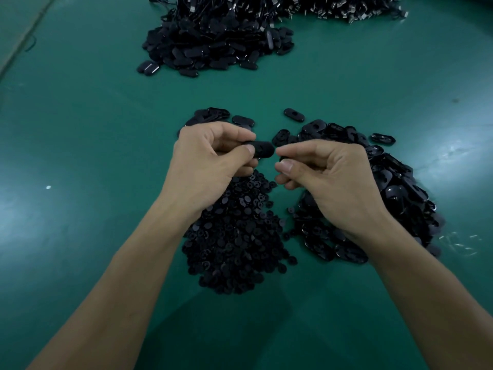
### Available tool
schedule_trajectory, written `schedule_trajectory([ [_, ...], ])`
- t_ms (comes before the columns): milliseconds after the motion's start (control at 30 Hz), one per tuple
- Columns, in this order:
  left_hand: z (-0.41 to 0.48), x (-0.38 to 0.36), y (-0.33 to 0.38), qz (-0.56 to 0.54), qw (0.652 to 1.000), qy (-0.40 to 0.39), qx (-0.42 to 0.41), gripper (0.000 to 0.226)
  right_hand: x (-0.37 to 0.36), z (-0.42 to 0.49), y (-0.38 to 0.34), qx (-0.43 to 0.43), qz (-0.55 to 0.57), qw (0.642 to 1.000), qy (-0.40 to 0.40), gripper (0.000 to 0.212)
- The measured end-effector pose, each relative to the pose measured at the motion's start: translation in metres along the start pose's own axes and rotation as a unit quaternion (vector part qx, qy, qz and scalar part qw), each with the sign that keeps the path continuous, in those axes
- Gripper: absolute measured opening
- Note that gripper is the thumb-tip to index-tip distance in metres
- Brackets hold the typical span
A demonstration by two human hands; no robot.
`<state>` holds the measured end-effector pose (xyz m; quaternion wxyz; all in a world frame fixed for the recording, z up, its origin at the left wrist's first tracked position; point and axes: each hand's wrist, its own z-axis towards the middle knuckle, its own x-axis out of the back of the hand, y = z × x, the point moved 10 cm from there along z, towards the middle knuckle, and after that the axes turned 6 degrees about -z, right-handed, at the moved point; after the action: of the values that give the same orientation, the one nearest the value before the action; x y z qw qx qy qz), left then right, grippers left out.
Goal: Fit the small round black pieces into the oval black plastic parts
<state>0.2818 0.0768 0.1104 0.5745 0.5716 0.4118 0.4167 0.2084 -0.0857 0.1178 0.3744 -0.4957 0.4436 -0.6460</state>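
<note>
Left fingers pinch a smooth oval black plastic part, long axis sideways, pointing at curled right fingers, whose contents are unclear.

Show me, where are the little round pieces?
Head view: the pile of round pieces lies on the green table below the left hand, left of the heap of oval parts.

both bare forearms are stretched forward and angled inward, so that the hands are held almost fingertip to fingertip. the left hand is turned thumb-side up with its fingers curled, and an oval black part is pinched between thumb and forefinger, one end jutting toward the right hand. the right hand's fingers are curled inward, the thumb tip set just below the forefinger tip; whether anything is pinched there cannot be told.
</note>
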Motion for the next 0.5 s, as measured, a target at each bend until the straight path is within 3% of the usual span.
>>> schedule_trajectory([
  [200,0.000,0.000,0.001,0.000,1.000,-0.001,-0.002,0.016,-0.004,-0.002,0.008,-0.055,0.090,0.994,-0.013,0.010],
  [500,-0.004,-0.008,0.006,-0.013,0.999,-0.028,-0.012,0.017,0.007,0.003,0.000,-0.050,0.084,0.994,0.039,0.012],
])
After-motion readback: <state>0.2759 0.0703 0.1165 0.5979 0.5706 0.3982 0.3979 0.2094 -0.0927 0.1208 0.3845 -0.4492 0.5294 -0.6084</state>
